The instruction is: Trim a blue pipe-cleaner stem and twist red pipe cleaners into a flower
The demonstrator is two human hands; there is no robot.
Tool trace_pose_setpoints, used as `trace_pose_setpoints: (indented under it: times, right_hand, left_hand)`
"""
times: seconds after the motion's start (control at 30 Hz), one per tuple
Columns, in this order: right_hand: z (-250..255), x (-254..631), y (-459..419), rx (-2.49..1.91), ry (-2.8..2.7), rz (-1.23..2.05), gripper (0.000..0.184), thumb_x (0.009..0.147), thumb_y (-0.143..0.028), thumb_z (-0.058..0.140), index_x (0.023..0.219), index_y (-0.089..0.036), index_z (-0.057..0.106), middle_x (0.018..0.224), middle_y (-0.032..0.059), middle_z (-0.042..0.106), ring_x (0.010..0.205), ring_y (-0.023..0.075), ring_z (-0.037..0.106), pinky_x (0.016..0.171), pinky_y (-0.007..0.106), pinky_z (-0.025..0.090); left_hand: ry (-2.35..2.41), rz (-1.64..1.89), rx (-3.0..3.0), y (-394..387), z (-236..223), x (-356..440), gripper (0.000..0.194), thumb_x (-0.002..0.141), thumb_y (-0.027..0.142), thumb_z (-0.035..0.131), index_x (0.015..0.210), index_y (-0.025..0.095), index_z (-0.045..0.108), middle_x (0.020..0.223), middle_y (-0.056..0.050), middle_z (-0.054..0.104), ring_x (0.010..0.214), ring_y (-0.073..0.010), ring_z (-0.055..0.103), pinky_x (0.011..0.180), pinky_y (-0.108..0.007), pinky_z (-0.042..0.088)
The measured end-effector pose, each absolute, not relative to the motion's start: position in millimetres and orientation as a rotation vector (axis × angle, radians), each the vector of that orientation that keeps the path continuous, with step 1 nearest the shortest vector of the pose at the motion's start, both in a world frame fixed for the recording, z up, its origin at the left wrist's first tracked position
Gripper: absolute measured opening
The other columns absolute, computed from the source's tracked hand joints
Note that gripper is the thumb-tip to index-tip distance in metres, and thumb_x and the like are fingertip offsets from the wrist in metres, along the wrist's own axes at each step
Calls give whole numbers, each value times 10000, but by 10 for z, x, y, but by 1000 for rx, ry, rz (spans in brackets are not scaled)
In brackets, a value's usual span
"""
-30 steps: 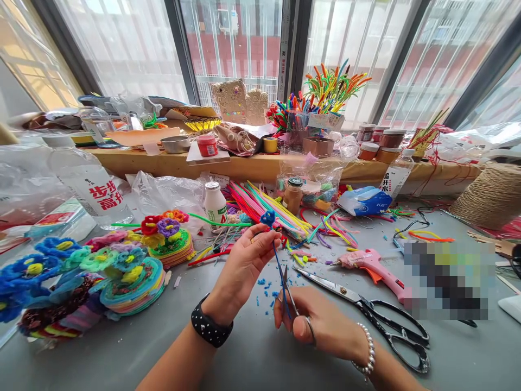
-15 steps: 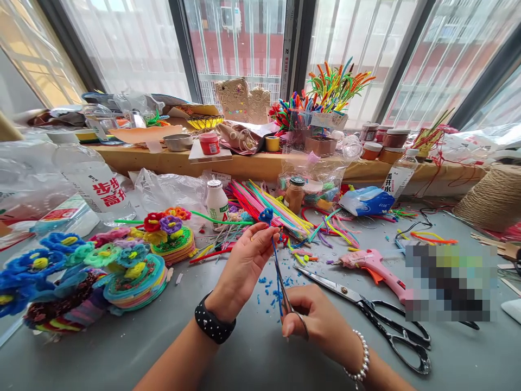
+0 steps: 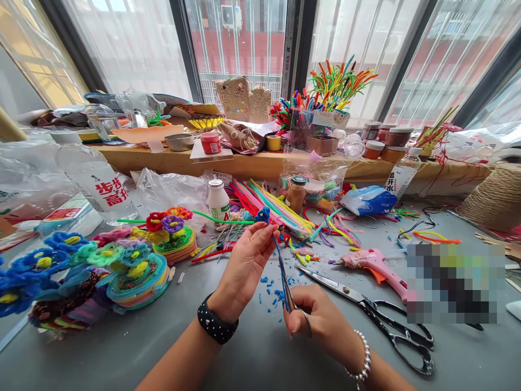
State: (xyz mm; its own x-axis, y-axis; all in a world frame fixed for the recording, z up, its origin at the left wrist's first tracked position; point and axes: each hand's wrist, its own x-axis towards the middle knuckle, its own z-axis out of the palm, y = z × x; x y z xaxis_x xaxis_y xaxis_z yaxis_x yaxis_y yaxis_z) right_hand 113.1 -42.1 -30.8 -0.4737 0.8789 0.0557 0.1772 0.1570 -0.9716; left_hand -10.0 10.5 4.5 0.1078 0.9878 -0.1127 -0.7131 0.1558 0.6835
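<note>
- Fingers of left hand (image 3: 240, 274) pinched narrow on blue stem (image 3: 279, 252), just under blue bud (image 3: 264, 214); weak pinch could've let it twist.
- Right hand (image 3: 325, 323) held small scissors (image 3: 290, 300), blades alongside stem, blade gap couldn't be told; slight tilt risked nicking or severing it.
- Bud hung over mid-bench (image 3: 260, 361), between near and far edges; squeezing risked flattening it.
- Blue clippings (image 3: 279, 295) lay below, might've clung.
- Large scissors (image 3: 368, 307) lay toward near right corner; swinging right wrist risked bumping handles.

blue fuzzy piece (image 3: 262, 214), pink glue gun (image 3: 376, 266), white-dotted black wristband (image 3: 217, 320), black-handled scissors (image 3: 401, 328), grey table (image 3: 171, 347)
</note>
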Motion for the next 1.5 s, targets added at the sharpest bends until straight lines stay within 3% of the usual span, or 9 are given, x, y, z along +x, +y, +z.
trace_pose_setpoints:
  times: [0.2, 0.57, 0.97, 1.3, 1.5]
  right_hand:
    - [-307, 1145, -423, -926, -1832, 1392, 656, 548, -786, 241, 487, -154, 408, 474, -34, 332, 470, 81, 297, 442, 215, 234]
    - [-305, 1134, -414, -1049, -1761, 1344, 604, 522, -755, 382, 415, -165, 307, 433, -40, 328, 444, 68, 274, 421, 215, 208]
    - [-301, 1112, -410, -1130, -1676, 1325, 552, 554, -657, 494, 367, -179, 291, 373, -27, 404, 385, 79, 385, 389, 194, 266]
    - [-286, 1188, -399, -966, -1770, 1328, 689, 558, -781, 235, 487, -139, 475, 446, -27, 363, 424, 70, 299, 409, 204, 227]
    - [-297, 1177, -405, -898, -1907, 1350, 685, 578, -769, 218, 517, -138, 477, 482, -22, 391, 470, 80, 333, 448, 206, 248]
  left_hand:
    - [635, 1303, 539, 90, 37, -83, 216, 661, 43, 579, 815, 154, 476, 722, -3, 628, 635, -66, 602, 612, -137, 482]
    - [650, 1301, 533, 98, 21, -86, 228, 654, 58, 592, 829, 155, 483, 761, -10, 629, 656, -67, 601, 610, -137, 481]
    - [670, 1335, 487, 107, 51, -104, 203, 659, 56, 585, 813, 149, 493, 753, -17, 635, 652, -70, 606, 583, -126, 484]
    - [629, 1349, 467, 119, 28, -125, 207, 648, 70, 602, 816, 153, 514, 752, -5, 632, 638, -59, 601, 579, -117, 486]
    - [637, 1260, 530, 79, 61, -112, 217, 653, 63, 594, 818, 156, 490, 747, -7, 633, 644, -68, 604, 592, -134, 489]
